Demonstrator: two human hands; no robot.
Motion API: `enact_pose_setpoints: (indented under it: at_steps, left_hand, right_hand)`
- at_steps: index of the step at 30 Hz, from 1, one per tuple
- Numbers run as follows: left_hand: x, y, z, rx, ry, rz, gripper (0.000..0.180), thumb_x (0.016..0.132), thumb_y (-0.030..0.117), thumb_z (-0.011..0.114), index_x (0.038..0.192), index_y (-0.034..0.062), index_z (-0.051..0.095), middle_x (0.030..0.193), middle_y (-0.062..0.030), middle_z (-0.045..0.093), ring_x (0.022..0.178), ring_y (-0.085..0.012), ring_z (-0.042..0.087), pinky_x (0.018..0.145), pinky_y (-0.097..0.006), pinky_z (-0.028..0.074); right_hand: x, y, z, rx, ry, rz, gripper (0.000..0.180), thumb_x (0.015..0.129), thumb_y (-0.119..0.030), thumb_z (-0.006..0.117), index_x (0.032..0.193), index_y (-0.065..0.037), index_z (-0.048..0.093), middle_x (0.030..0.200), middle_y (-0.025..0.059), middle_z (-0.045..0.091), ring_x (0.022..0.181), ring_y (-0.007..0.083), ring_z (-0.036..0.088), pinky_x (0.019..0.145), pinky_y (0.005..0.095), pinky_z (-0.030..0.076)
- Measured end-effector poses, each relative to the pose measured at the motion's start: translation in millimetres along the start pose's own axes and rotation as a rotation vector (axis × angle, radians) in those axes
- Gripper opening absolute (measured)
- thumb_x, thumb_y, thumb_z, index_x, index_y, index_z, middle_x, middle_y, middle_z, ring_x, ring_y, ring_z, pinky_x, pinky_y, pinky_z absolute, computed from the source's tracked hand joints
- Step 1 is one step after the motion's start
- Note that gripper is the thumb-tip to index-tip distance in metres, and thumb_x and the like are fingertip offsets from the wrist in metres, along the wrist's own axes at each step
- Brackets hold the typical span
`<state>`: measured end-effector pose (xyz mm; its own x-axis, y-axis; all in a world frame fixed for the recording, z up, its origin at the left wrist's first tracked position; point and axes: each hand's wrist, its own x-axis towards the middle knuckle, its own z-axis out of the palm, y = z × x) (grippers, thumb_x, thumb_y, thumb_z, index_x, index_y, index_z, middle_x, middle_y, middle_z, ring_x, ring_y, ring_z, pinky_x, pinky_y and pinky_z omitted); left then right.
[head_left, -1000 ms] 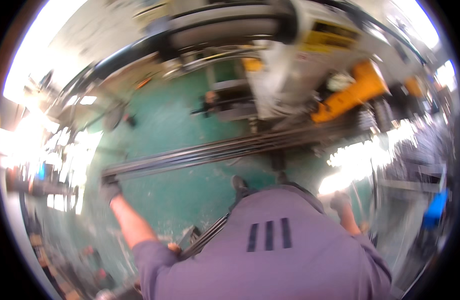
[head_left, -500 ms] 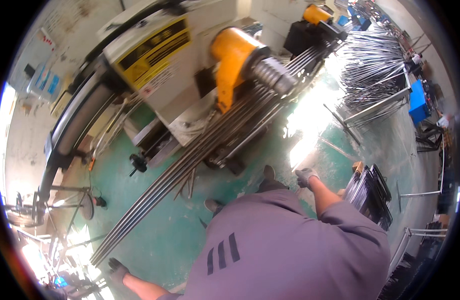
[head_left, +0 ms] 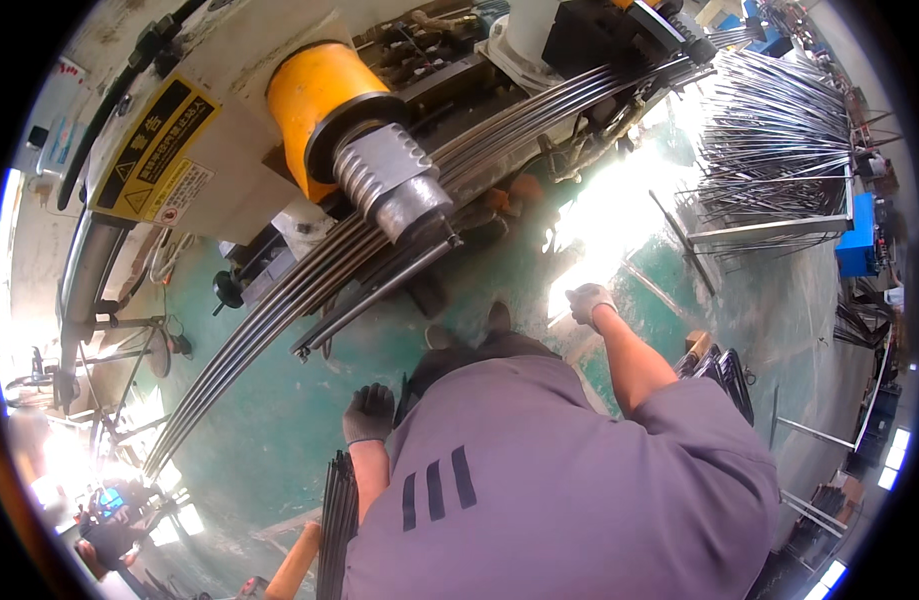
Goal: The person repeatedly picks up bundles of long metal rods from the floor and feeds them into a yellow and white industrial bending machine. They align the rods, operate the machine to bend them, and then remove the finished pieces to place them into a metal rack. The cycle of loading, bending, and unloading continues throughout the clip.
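Note:
My left hand (head_left: 369, 412), in a grey work glove with a darker palm side, is held low beside my body. Its fingers are extended with nothing in them, and a bundle of dark rods (head_left: 336, 515) stands just below the wrist. Out in front on the right is my gloved right hand (head_left: 587, 302), its fingers curled in; whatever may be inside them is hidden. Ahead of me, long metal rods (head_left: 249, 325) lie side by side under a machine with an orange housing (head_left: 319, 95) and a grey ribbed metal head (head_left: 389, 180). Neither hand touches these rods.
A short dark bar (head_left: 374, 295) juts from the machine toward me. Bundled dark rods (head_left: 724, 375) stand right of my right arm. Farther right, a frame (head_left: 779, 228) carries a large heap of thin rods. A tan rounded piece (head_left: 294, 560) is at lower left.
My left hand has come in from the far rod ends to beside my body. My right arm stays stretched out. The view has shifted, bringing the machine closer and farther left.

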<state>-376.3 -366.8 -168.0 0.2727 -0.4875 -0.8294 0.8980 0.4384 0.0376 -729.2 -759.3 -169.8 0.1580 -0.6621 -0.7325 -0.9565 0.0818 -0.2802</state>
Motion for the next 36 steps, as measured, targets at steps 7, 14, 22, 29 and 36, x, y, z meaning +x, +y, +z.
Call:
enact_pose_setpoints:
  at_steps: [7,14,22,29,36]
  left_hand:
    - [46.8,66.3,-13.9,0.754,-0.069,0.328,0.031,0.097,0.023,0.041,0.117,0.0025,0.052,0.109,-0.0184,0.059,0.099,-0.0367,0.058,0.086,-0.047,0.049]
    - [105.9,77.5,-13.4,0.614,-0.263,0.392,0.03,0.096,0.021,0.042,0.116,0.0009,0.051,0.1,-0.0182,0.059,0.086,-0.0341,0.059,0.072,-0.045,0.052]
    - [92.4,-54.9,17.2,1.806,-0.185,0.502,0.022,0.09,0.021,0.043,0.101,0.0053,0.054,0.091,-0.0186,0.057,0.09,-0.0341,0.056,0.081,-0.043,0.044]
    - [62.2,-210.4,170.0,1.823,0.051,0.543,0.024,0.089,0.022,0.054,0.102,0.0025,0.061,0.094,-0.0138,0.064,0.088,-0.0279,0.062,0.079,-0.038,0.05]
    - [61.8,-224.9,225.7,1.084,0.096,0.374,0.039,0.086,0.016,0.063,0.12,-0.0027,0.054,0.096,-0.0139,0.064,0.078,-0.0226,0.065,0.068,-0.033,0.053]
  right_hand:
    - [-0.8,24.9,-14.9,0.43,0.082,0.108,0.029,0.085,-0.025,0.06,0.098,0.0,0.065,0.075,0.0092,0.066,0.066,0.0215,0.063,0.057,0.0347,0.05]
    - [32.9,95.4,30.5,-0.659,-0.131,-0.37,0.042,0.086,-0.042,0.059,0.107,-0.005,0.064,0.097,0.0122,0.067,0.092,0.0243,0.064,0.079,0.0364,0.05]
    - [93.9,-2.6,-87.1,-0.198,-0.209,-0.028,0.036,0.081,-0.037,0.059,0.089,-0.003,0.071,0.075,0.0124,0.069,0.066,0.0246,0.066,0.068,0.037,0.052]
    - [223.9,28.1,-145.7,-0.058,0.045,-0.307,0.03,0.081,-0.033,0.062,0.08,-0.004,0.07,0.065,0.0092,0.066,0.058,0.0197,0.065,0.06,0.0346,0.052]
    - [215.1,34.4,-130.7,-0.164,-0.064,-0.295,0.02,0.08,-0.025,0.064,0.094,-0.012,0.069,0.084,0.0066,0.068,0.078,0.0206,0.066,0.072,0.0357,0.052]
